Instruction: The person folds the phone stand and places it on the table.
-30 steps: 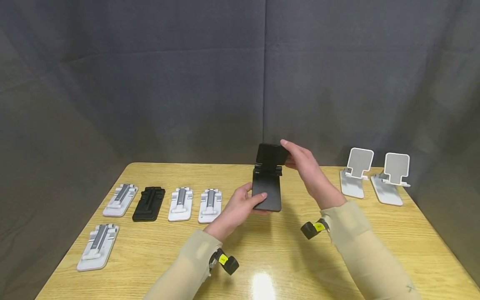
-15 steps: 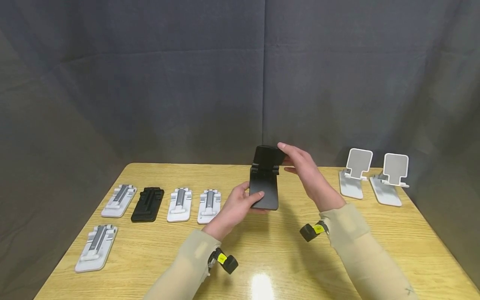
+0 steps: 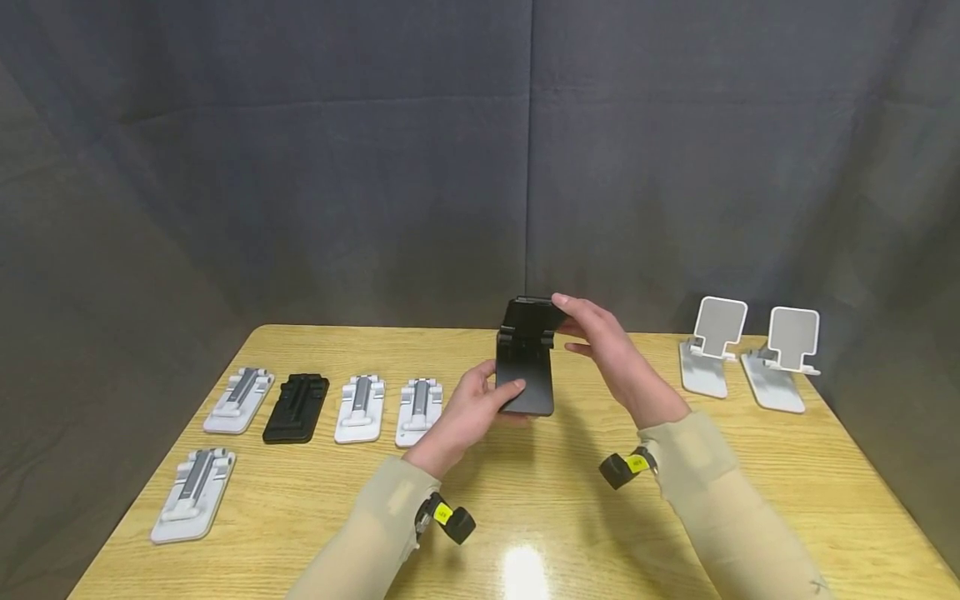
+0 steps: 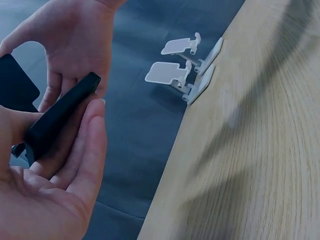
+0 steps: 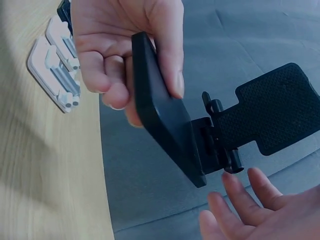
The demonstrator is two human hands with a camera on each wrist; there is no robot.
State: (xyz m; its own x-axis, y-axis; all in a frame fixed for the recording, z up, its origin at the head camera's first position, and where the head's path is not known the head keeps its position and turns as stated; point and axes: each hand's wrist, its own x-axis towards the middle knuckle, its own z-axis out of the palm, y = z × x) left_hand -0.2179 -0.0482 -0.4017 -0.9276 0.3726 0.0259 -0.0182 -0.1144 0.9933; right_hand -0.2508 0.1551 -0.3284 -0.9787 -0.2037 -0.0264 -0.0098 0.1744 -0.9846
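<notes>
A black folding phone stand (image 3: 525, 379) is held up over the table, its upper panel (image 5: 275, 110) unfolded at the hinge. My left hand (image 3: 467, 408) grips the base plate, thumb on its face and fingers behind, as the left wrist view also shows. With one digit at the upper panel's top right corner, my right hand (image 3: 603, 342) touches it. In the right wrist view the right fingers (image 5: 240, 200) are spread loosely below the hinge, apart from the panel.
Left on the wooden table (image 3: 570, 533) lie several folded white phone stands (image 3: 197, 492) and a folded black stand (image 3: 297, 408). Two unfolded white stands (image 3: 720, 325) (image 3: 793, 337) stand back right. A dark curtain (image 3: 375, 167) hangs behind the table's far edge.
The upper panel has tilted further, with its top edge now lower. My right hand has moved slightly down and left with it; the left hand and base plate shifted slightly left.
</notes>
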